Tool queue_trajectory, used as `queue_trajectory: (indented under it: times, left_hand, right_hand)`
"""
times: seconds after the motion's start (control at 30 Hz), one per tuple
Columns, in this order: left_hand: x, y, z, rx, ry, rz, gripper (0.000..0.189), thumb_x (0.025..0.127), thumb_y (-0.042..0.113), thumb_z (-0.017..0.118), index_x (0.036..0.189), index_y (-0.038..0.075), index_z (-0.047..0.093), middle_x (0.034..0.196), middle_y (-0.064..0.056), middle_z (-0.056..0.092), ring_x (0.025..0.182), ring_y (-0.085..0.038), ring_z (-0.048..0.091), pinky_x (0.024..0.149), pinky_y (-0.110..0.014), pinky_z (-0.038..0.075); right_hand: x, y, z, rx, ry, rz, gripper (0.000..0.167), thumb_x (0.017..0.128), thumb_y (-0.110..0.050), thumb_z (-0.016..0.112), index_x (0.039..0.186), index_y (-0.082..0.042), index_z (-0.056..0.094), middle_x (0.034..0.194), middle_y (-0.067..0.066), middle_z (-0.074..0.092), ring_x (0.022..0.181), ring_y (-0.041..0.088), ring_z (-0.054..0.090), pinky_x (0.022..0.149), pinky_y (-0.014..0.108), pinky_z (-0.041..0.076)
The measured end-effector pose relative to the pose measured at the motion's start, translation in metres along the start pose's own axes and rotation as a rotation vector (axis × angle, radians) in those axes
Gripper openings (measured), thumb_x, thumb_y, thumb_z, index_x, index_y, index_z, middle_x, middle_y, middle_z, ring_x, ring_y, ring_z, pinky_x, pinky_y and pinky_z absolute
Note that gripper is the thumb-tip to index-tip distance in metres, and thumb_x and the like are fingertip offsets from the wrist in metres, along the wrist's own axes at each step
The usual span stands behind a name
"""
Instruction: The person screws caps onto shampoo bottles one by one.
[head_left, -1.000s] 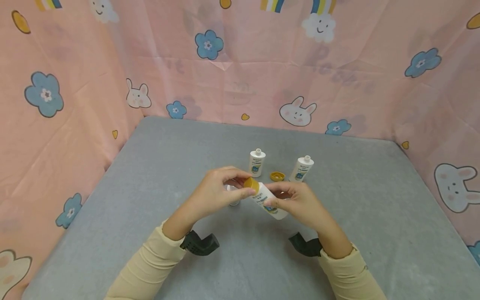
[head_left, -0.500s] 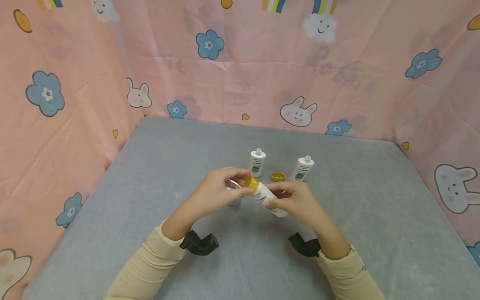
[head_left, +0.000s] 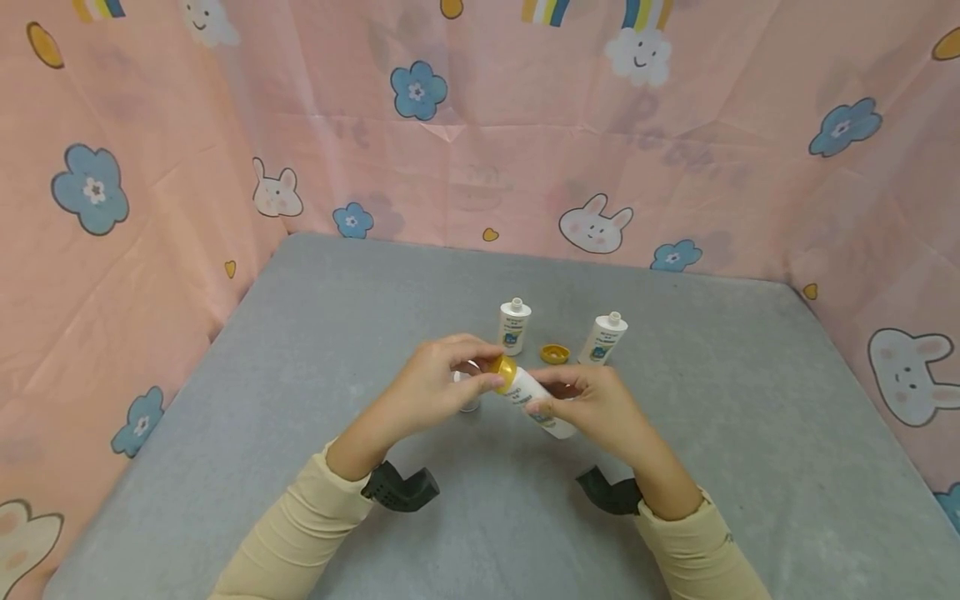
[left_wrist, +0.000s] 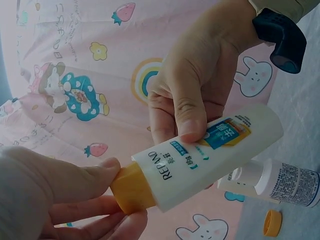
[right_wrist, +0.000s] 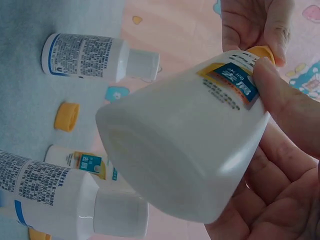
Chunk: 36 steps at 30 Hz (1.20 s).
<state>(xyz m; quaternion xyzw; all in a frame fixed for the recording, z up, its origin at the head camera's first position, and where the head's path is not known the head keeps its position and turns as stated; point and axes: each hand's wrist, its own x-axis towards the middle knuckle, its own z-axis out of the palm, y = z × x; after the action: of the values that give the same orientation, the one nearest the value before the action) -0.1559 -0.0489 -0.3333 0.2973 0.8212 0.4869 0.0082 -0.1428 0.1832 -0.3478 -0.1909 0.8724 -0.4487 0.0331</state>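
Note:
In the head view my left hand (head_left: pixel 438 379) pinches the yellow cap (head_left: pixel 506 374) of a white shampoo bottle. The right hand (head_left: pixel 596 406) grips the body of this shampoo bottle (head_left: pixel 551 422), which is tilted with its cap up to the left. Thumb and fingers of the left hand hold opposite sides of the cap (left_wrist: pixel 132 189) in the left wrist view, and the cap sits at the bottle's neck end. The right wrist view has the bottle's base (right_wrist: pixel 155 165) toward the camera, with the right thumb (right_wrist: pixel 287 107) on the label side.
Two white bottles with bare narrow necks, one at the middle (head_left: pixel 514 327) and one at the right (head_left: pixel 603 338), stand behind the hands. Between them lies a loose yellow cap (head_left: pixel 555 353). A white-capped bottle (right_wrist: pixel 82 56) stands nearby. A patterned pink cloth (head_left: pixel 480 150) surrounds the grey table.
The held bottle has turned about its long axis, so its coloured label shows less in the head view. The cap has turned a little too; both hands stay in nearly the same place.

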Motion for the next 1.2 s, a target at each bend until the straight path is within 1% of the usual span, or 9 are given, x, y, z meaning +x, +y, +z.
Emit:
queue_trajectory:
  times: [0.23, 0.33, 0.4, 0.53, 0.67, 0.77, 0.93, 1.03, 1.2]
  left_hand:
    - [-0.0011, -0.0029, -0.0012, 0.013, -0.036, 0.05, 0.033, 0.091, 0.009, 0.071, 0.123, 0.002, 0.068, 0.116, -0.01, 0.071, 0.097, -0.018, 0.069, 0.083, -0.022, 0.057]
    - [-0.0011, -0.0035, -0.0016, 0.013, -0.044, 0.062, 0.035, 0.091, 0.01, 0.071, 0.125, 0.003, 0.067, 0.119, -0.01, 0.07, 0.1, -0.019, 0.068, 0.084, -0.024, 0.057]
    - [-0.0007, -0.0028, -0.0017, -0.001, -0.047, 0.053, 0.037, 0.091, 0.01, 0.072, 0.127, 0.004, 0.066, 0.121, -0.009, 0.069, 0.102, -0.02, 0.068, 0.087, -0.026, 0.058]
    - [0.0008, -0.003, -0.0005, -0.025, -0.059, 0.0, 0.042, 0.092, 0.012, 0.071, 0.132, 0.004, 0.063, 0.123, -0.009, 0.068, 0.105, -0.02, 0.067, 0.091, -0.027, 0.057]
    - [0.0015, -0.0026, 0.001, -0.004, -0.056, -0.043, 0.041, 0.091, 0.013, 0.072, 0.13, 0.005, 0.064, 0.118, -0.007, 0.069, 0.104, -0.018, 0.065, 0.088, -0.025, 0.057]
    - [0.0017, -0.0024, 0.0021, 0.007, -0.043, -0.048, 0.039, 0.091, 0.013, 0.073, 0.128, 0.005, 0.066, 0.116, -0.006, 0.07, 0.102, -0.018, 0.065, 0.087, -0.024, 0.057]
    - [0.002, -0.003, 0.0031, 0.02, -0.025, -0.037, 0.038, 0.091, 0.012, 0.073, 0.127, 0.006, 0.067, 0.117, -0.006, 0.07, 0.1, -0.017, 0.066, 0.087, -0.023, 0.057]
    - [0.0017, -0.0024, 0.0024, 0.031, -0.023, -0.031, 0.037, 0.091, 0.012, 0.072, 0.128, 0.007, 0.067, 0.118, -0.006, 0.071, 0.1, -0.017, 0.067, 0.087, -0.025, 0.057]
    - [0.0016, -0.003, 0.0027, 0.049, -0.023, -0.021, 0.037, 0.091, 0.012, 0.071, 0.128, 0.008, 0.067, 0.119, -0.006, 0.071, 0.1, -0.016, 0.067, 0.087, -0.025, 0.057]
  right_hand:
    - [-0.0007, 0.0023, -0.0047, 0.08, -0.074, -0.017, 0.031, 0.085, -0.014, 0.077, 0.113, -0.001, 0.074, 0.103, 0.013, 0.076, 0.087, 0.011, 0.068, 0.074, 0.024, 0.058]
    - [-0.0007, 0.003, -0.0059, 0.113, -0.083, -0.005, 0.031, 0.085, -0.013, 0.077, 0.113, 0.001, 0.074, 0.103, 0.014, 0.075, 0.087, 0.011, 0.068, 0.074, 0.025, 0.058]
    - [-0.0008, 0.0027, -0.0061, 0.128, -0.075, 0.011, 0.032, 0.085, -0.013, 0.078, 0.113, 0.001, 0.074, 0.103, 0.015, 0.075, 0.087, 0.012, 0.068, 0.074, 0.025, 0.058]
    - [-0.0006, 0.0005, -0.0049, 0.112, -0.043, 0.039, 0.034, 0.083, -0.017, 0.08, 0.112, -0.002, 0.075, 0.103, 0.014, 0.075, 0.088, 0.014, 0.069, 0.075, 0.025, 0.058]
    - [-0.0004, -0.0009, -0.0027, 0.073, -0.027, 0.041, 0.034, 0.081, -0.018, 0.081, 0.111, -0.003, 0.075, 0.102, 0.012, 0.076, 0.089, 0.016, 0.069, 0.074, 0.024, 0.058]
    - [-0.0006, -0.0009, -0.0014, 0.045, -0.013, 0.032, 0.033, 0.081, -0.017, 0.081, 0.111, -0.005, 0.076, 0.101, 0.01, 0.076, 0.089, 0.016, 0.068, 0.076, 0.025, 0.058]
    - [-0.0005, -0.0008, -0.0006, 0.016, -0.001, 0.002, 0.031, 0.082, -0.018, 0.08, 0.111, -0.006, 0.076, 0.101, 0.007, 0.076, 0.089, 0.014, 0.068, 0.08, 0.027, 0.058]
    - [-0.0004, -0.0009, -0.0004, 0.014, -0.009, -0.006, 0.031, 0.083, -0.018, 0.079, 0.111, -0.005, 0.076, 0.101, 0.008, 0.076, 0.089, 0.014, 0.067, 0.081, 0.026, 0.057]
    - [-0.0004, -0.0003, -0.0002, 0.03, -0.017, -0.005, 0.031, 0.083, -0.017, 0.079, 0.111, -0.004, 0.076, 0.102, 0.01, 0.076, 0.088, 0.014, 0.067, 0.078, 0.025, 0.057]
